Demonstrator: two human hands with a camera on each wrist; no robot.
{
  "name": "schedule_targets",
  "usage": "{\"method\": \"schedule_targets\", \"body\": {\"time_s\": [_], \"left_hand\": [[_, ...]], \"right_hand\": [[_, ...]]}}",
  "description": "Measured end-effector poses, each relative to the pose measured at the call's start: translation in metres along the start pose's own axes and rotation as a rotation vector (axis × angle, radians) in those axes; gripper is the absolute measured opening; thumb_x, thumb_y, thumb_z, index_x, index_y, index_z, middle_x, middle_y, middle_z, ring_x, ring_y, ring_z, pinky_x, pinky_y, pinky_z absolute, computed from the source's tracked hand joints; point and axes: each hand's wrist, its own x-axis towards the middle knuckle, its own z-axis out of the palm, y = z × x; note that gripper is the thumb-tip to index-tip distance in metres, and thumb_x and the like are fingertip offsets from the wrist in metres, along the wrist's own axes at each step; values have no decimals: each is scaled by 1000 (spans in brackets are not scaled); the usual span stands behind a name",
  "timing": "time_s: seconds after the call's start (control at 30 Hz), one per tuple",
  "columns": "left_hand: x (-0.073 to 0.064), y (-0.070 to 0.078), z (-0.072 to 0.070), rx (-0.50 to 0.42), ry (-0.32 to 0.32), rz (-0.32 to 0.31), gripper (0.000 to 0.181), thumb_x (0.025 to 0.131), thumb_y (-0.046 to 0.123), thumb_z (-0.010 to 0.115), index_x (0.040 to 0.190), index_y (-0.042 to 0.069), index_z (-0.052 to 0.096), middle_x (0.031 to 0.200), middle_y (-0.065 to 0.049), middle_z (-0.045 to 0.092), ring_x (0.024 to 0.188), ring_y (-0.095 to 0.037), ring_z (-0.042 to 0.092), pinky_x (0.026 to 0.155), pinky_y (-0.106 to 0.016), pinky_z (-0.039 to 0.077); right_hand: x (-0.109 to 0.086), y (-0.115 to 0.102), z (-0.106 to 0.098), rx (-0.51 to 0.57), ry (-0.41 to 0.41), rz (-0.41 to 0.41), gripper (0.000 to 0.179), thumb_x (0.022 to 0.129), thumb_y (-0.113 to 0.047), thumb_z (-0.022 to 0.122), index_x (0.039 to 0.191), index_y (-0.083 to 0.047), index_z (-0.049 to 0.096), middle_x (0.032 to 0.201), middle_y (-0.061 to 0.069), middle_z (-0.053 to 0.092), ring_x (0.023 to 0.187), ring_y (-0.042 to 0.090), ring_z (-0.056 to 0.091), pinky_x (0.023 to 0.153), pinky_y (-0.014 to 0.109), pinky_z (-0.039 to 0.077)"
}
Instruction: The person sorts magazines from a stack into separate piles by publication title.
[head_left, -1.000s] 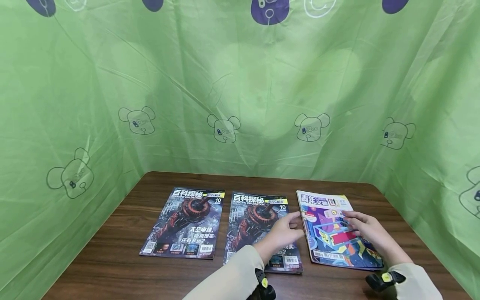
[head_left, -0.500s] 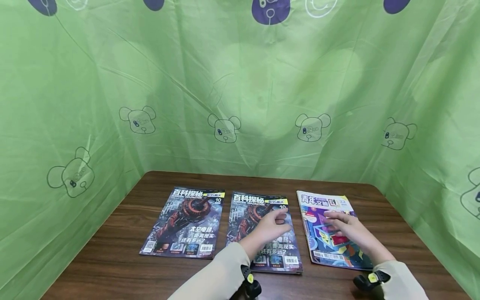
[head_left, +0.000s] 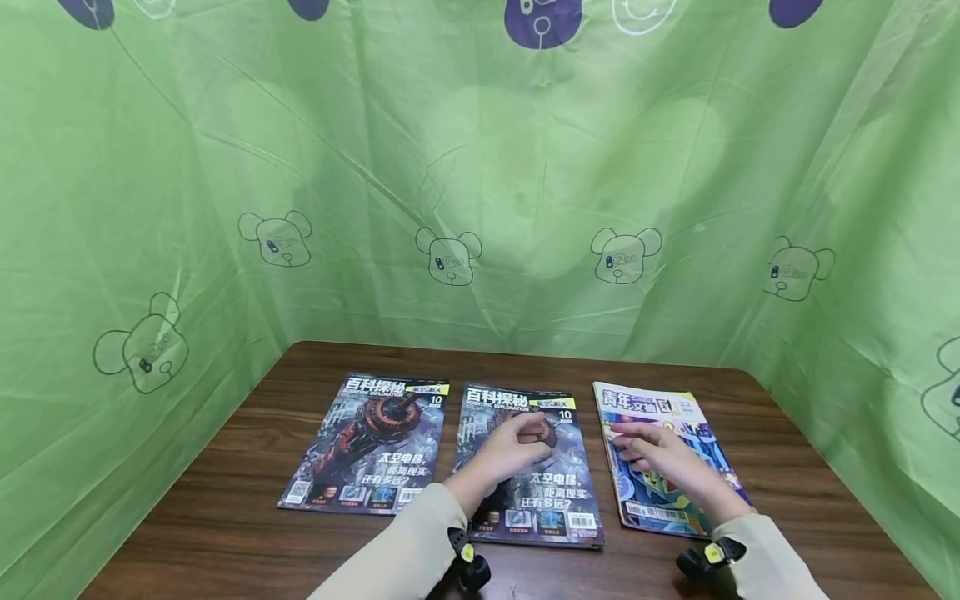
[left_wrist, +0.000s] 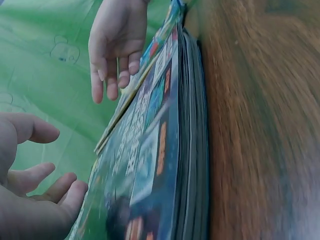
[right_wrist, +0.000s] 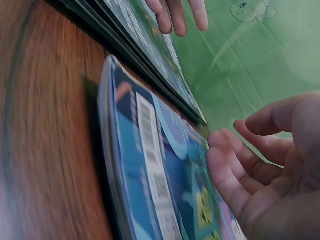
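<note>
My left hand [head_left: 504,457] hovers over the middle magazine [head_left: 558,502], a dark science issue with a red machine on its cover. Its fingers are loosely bent with nothing between them. In the left wrist view, layered page edges [left_wrist: 192,150] show a thick pile under that cover. Over the colourful purple and blue magazine [head_left: 660,510] at the right is my right hand [head_left: 671,461], fingers loosely bent and holding nothing. The right wrist view shows this right-hand fingers group [right_wrist: 227,170] just above the cover, beside its barcode strip. A same-looking dark magazine [head_left: 367,450] lies at the left.
All the magazines lie face up on a brown wooden table [head_left: 225,492], with narrow gaps between them. A green curtain [head_left: 525,167] with bear drawings hangs behind and along both sides. Each wrist carries a black camera on a strap.
Both hands have moved left: the left from the gap beside the right magazine to over the middle one, the right across its magazine's cover. The magazines have stayed in place.
</note>
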Motion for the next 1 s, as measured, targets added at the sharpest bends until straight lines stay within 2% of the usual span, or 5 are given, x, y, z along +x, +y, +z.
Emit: {"method": "schedule_targets", "body": {"time_s": [0.17, 0.37, 0.7, 0.87, 1.0], "left_hand": [[-4, -3, -9, -25, 5, 2, 60, 88, 7, 69, 144, -1, 50, 132, -22, 59, 119, -34, 58, 93, -41, 54], [-7, -6, -23, -9, 11, -2, 59, 89, 8, 68, 145, -1, 49, 133, -24, 56, 120, -37, 57, 98, -44, 52], [-15, -15, -51, 3, 47, -5, 60, 90, 7, 67, 145, -5, 46, 133, -26, 57, 121, -39, 57, 97, -43, 52], [-20, -18, -64, 28, 71, 7, 59, 91, 6, 67, 144, -6, 46, 133, -30, 55, 121, -42, 56, 97, -46, 52], [-23, -18, -75, 51, 76, -4, 58, 92, 8, 66, 145, -3, 47, 135, -29, 54, 122, -42, 55, 99, -49, 50]], "right_hand": [[6, -6, 11, 48, -25, -27, 46, 105, -14, 48, 142, 13, 44, 132, 32, 56, 109, 37, 64, 89, 41, 57], [12, -10, 21, 105, -70, -73, 48, 106, -13, 47, 143, 16, 39, 135, 37, 51, 114, 41, 62, 96, 42, 54], [17, -11, 33, 123, -67, -57, 48, 106, -13, 48, 142, 16, 40, 138, 35, 49, 116, 39, 61, 96, 41, 53], [18, -13, 34, 117, -56, -53, 47, 105, -13, 49, 142, 16, 41, 137, 35, 50, 116, 39, 61, 96, 42, 53], [17, -15, 33, 110, -66, -56, 47, 106, -13, 48, 142, 16, 41, 138, 35, 49, 116, 40, 61, 97, 43, 53]]}}
